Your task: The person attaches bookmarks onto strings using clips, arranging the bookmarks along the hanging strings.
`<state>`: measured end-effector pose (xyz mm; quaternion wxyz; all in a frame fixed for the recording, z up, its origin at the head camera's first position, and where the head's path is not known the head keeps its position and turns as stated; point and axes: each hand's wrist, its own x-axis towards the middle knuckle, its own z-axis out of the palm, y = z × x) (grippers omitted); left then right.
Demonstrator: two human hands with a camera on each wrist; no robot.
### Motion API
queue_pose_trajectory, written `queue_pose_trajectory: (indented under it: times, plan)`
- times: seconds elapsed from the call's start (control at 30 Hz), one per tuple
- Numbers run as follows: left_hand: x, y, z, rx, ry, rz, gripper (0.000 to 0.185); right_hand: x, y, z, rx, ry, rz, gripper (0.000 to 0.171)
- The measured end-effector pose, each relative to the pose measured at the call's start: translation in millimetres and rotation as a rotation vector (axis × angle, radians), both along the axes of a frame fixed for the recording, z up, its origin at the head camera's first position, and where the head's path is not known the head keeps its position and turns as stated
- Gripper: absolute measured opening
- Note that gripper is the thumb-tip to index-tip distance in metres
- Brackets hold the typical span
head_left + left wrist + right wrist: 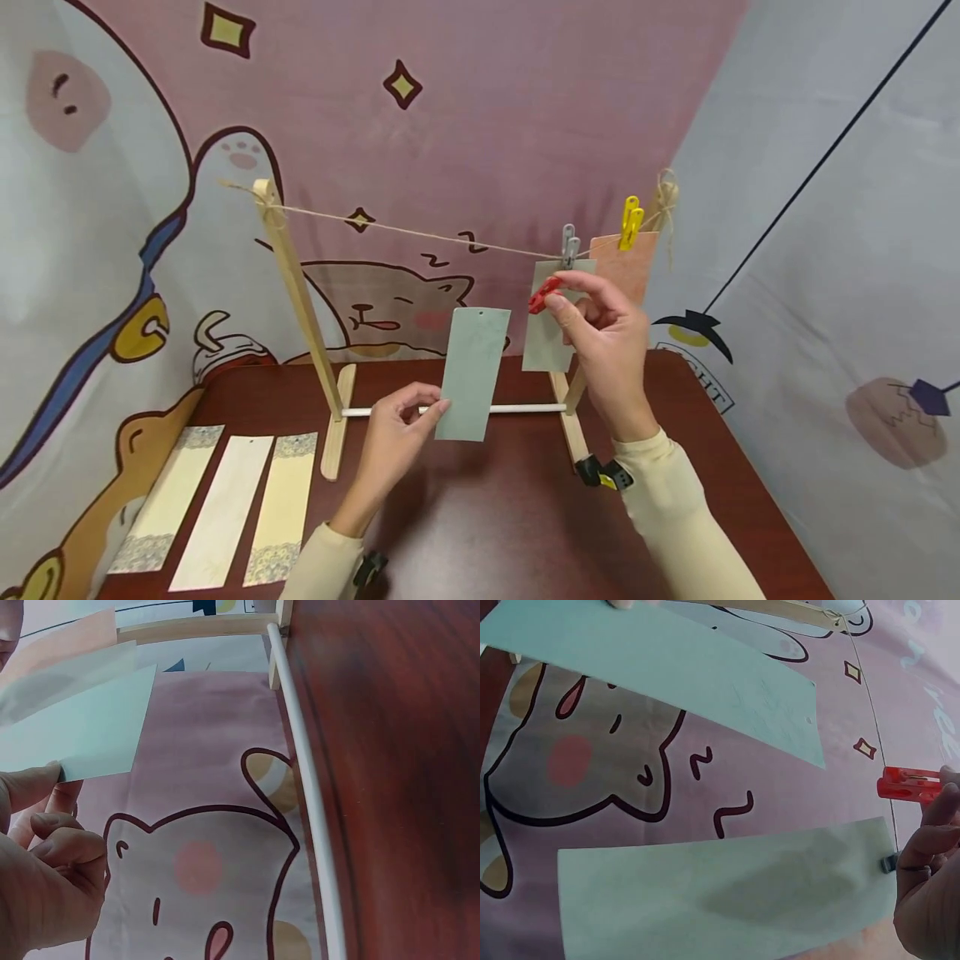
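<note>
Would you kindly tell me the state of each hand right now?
Left hand: closed, holding a pale green card by its edge.
Right hand: closed, pinching a red clothespin.

There are six cards; three clothespins; one string.

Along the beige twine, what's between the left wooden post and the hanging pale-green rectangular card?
Only bare beige twine, nothing clipped on it; head view.
</note>
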<state>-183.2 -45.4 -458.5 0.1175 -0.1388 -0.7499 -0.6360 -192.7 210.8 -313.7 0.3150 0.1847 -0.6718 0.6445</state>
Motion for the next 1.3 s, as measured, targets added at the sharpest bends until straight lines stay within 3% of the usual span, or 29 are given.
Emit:
queue_pose_trajectory:
  times: [0.53, 0.67, 0.97, 1.3]
  plan:
    - [-27.0, 9, 20.1, 0.01, 0.07, -0.035, 0.007, -17.5, -20, 36.9, -0.015, 0.115, 0.039, 0.028]
    - [-34.0, 11, 24.2, 0.026, 0.095, -0.042, 0.007, -21.5, -23, 44.5, 0.02, 0.136, 0.01, 0.027]
    - [-43.2, 17, 26.1, 0.061, 0.068, -0.081, 0.007, -28.8, -25, 54.4, 0.02, 0.075, -0.008, 0.025]
    - [-53.3, 21, 32.4, 0.066, 0.074, -0.106, 0.006, -33.7, -26, 62.1, 0.103, 0.016, -0.031, 0.025]
